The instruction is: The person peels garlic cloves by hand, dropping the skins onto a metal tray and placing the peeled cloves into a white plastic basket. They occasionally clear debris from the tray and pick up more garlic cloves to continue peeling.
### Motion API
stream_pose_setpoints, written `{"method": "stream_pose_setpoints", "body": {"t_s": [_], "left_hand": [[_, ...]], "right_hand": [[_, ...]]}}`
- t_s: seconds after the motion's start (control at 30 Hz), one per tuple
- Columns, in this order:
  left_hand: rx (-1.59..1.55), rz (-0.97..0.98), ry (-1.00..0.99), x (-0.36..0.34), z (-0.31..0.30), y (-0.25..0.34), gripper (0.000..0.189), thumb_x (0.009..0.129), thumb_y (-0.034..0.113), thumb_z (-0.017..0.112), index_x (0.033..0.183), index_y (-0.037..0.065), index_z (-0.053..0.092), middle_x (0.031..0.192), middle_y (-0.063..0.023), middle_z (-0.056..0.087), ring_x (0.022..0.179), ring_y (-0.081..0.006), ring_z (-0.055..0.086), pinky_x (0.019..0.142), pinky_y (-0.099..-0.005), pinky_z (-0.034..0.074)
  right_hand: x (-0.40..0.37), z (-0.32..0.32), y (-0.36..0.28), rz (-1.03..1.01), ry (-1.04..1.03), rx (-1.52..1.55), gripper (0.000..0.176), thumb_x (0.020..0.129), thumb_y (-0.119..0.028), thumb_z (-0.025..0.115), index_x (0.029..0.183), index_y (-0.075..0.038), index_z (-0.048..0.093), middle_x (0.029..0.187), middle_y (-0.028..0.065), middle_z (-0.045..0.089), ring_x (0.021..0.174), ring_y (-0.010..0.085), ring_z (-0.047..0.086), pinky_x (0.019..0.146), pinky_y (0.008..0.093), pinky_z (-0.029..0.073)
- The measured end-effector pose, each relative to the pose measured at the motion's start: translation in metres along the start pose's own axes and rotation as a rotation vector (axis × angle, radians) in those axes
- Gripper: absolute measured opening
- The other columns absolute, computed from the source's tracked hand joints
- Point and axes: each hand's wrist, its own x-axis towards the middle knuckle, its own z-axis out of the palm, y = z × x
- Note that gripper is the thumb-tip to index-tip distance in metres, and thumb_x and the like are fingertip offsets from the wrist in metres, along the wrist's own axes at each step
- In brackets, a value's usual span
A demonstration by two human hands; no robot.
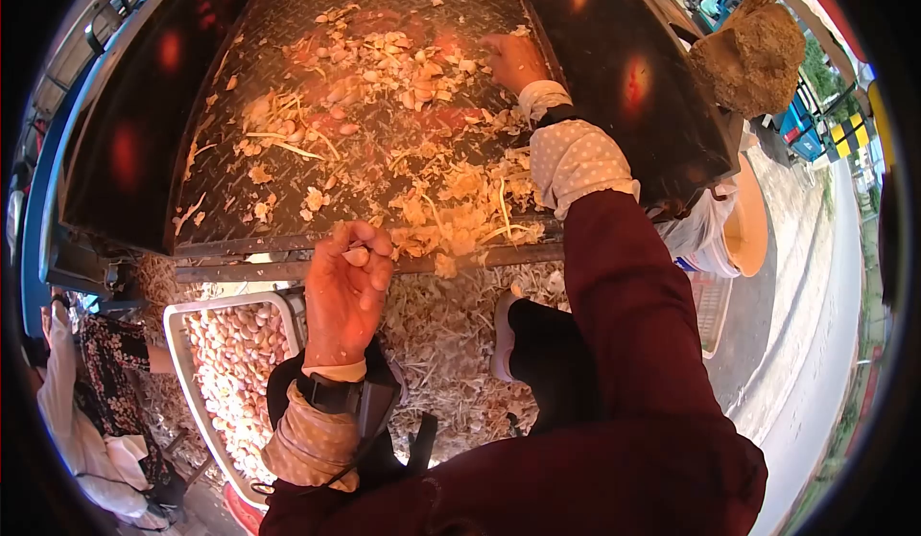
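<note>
Just past the near edge of a dark, textured metal bed (216,200), my left hand (343,296) is palm up with its fingers curled around a garlic clove (356,256). Farther in, at the right side of the bed, my right hand (516,62) reaches down with bent fingers; whatever it may hold is hidden. Beside it lies a loose spread of garlic cloves (413,81). Papery garlic skins (460,200) and a few pale stalks (286,146) are heaped nearer the front edge.
A white plastic crate (178,344) full of cloves stands below on the left. Skins litter the ground (446,373) around my feet. A bucket (746,220) with a plastic bag sits at the right, under a brown lump (753,61). Another person's patterned clothing (110,363) shows at left.
</note>
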Motion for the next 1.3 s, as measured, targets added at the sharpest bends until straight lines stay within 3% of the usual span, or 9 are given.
{"method": "stream_pose_setpoints", "body": {"t_s": [0.1, 0.23, 0.37, 0.5, 0.73, 0.8, 1.0, 1.2, 1.3], "left_hand": [[0.044, -0.012, 0.052, 0.004, -0.004, -0.004, 0.022, 0.097, 0.021, 0.051, 0.096, -0.001, 0.055, 0.084, -0.0134, 0.058, 0.058, -0.0157, 0.053, 0.036, -0.0197, 0.037], [0.067, -0.008, 0.073, 0.011, -0.007, -0.007, 0.023, 0.097, 0.022, 0.051, 0.097, 0.0, 0.056, 0.084, -0.0122, 0.058, 0.058, -0.0145, 0.052, 0.037, -0.0184, 0.037], [0.314, 0.054, 0.022, 0.021, 0.001, -0.01, 0.025, 0.096, 0.016, 0.054, 0.113, -0.002, 0.056, 0.089, -0.0087, 0.061, 0.061, -0.01, 0.054, 0.04, -0.0153, 0.036], [0.529, 0.16, 0.095, 0.027, 0.013, -0.017, 0.031, 0.094, 0.011, 0.059, 0.122, -0.002, 0.056, 0.089, -0.0054, 0.063, 0.06, -0.0058, 0.055, 0.041, -0.0141, 0.034], [0.534, 0.07, 0.054, 0.03, 0.009, -0.016, 0.021, 0.091, 0.012, 0.064, 0.108, -0.001, 0.062, 0.073, -0.002, 0.063, 0.056, -0.0064, 0.053, 0.047, -0.0183, 0.039], [0.463, 0.131, 0.017, 0.031, 0.008, -0.014, 0.016, 0.091, 0.011, 0.063, 0.103, 0.0, 0.062, 0.073, -0.0031, 0.063, 0.053, -0.0065, 0.052, 0.047, -0.0181, 0.039], [0.432, 0.175, 0.012, 0.03, 0.018, -0.008, 0.015, 0.092, 0.008, 0.059, 0.104, -0.001, 0.059, 0.076, -0.0054, 0.062, 0.052, -0.0065, 0.052, 0.045, -0.0173, 0.038], [0.159, 0.052, 0.043, 0.048, -0.007, -0.002, 0.019, 0.092, 0.006, 0.058, 0.108, -0.003, 0.056, 0.081, -0.0073, 0.057, 0.054, -0.0067, 0.048, 0.036, -0.0139, 0.032], [-0.024, -0.052, -0.088, 0.049, -0.007, 0.004, 0.021, 0.092, 0.007, 0.058, 0.109, -0.005, 0.055, 0.084, -0.0118, 0.055, 0.056, -0.0092, 0.048, 0.035, -0.0148, 0.033]], "right_hand": [[0.012, 0.014, 0.001, -0.001, -0.169, -0.324, 0.014, 0.078, -0.005, 0.064, 0.088, -0.002, 0.072, 0.088, 0.0225, 0.068, 0.085, 0.0371, 0.067, 0.075, 0.0424, 0.054], [0.0, 0.004, -0.013, 0.002, -0.178, -0.267, 0.007, 0.074, -0.004, 0.064, 0.075, -0.001, 0.07, 0.085, 0.022, 0.068, 0.08, 0.0393, 0.066, 0.072, 0.0434, 0.054], [-0.059, -0.016, -0.058, -0.236, -0.235, 0.209, 0.016, 0.076, -0.007, 0.064, 0.089, 0.0, 0.067, 0.072, 0.0198, 0.063, 0.068, 0.038, 0.062, 0.071, 0.0438, 0.05], [-0.118, -0.085, -0.15, -0.4, -0.554, 0.383, 0.023, 0.078, -0.002, 0.061, 0.1, 0.0, 0.058, 0.067, 0.0185, 0.059, 0.066, 0.0381, 0.061, 0.064, 0.0412, 0.049], [-0.142, -0.087, -0.167, -0.491, -0.494, 0.623, 0.018, 0.08, -0.001, 0.062, 0.096, 0.001, 0.052, 0.067, 0.0165, 0.062, 0.055, 0.0285, 0.062, 0.049, 0.0331, 0.046], [-0.144, -0.098, -0.175, -0.017, -0.74, 0.964, 0.016, 0.084, -0.002, 0.062, 0.097, 0.0, 0.052, 0.065, 0.0091, 0.063, 0.055, 0.0159, 0.063, 0.05, 0.0272, 0.048], [-0.145, -0.09, -0.179, 0.265, -0.639, 1.313, 0.014, 0.088, -0.003, 0.061, 0.099, 0.002, 0.053, 0.078, 0.0075, 0.063, 0.058, 0.0112, 0.062, 0.052, 0.0237, 0.052], [-0.123, -0.082, -0.172, 0.22, -0.679, 1.157, 0.014, 0.088, -0.008, 0.062, 0.095, 0.004, 0.059, 0.079, 0.0072, 0.065, 0.059, 0.0124, 0.063, 0.051, 0.0246, 0.051], [-0.074, -0.083, -0.13, 0.074, -0.547, 0.476, 0.018, 0.084, -0.015, 0.067, 0.086, 0.003, 0.066, 0.071, 0.0124, 0.067, 0.061, 0.0147, 0.066, 0.054, 0.0312, 0.051]]}}
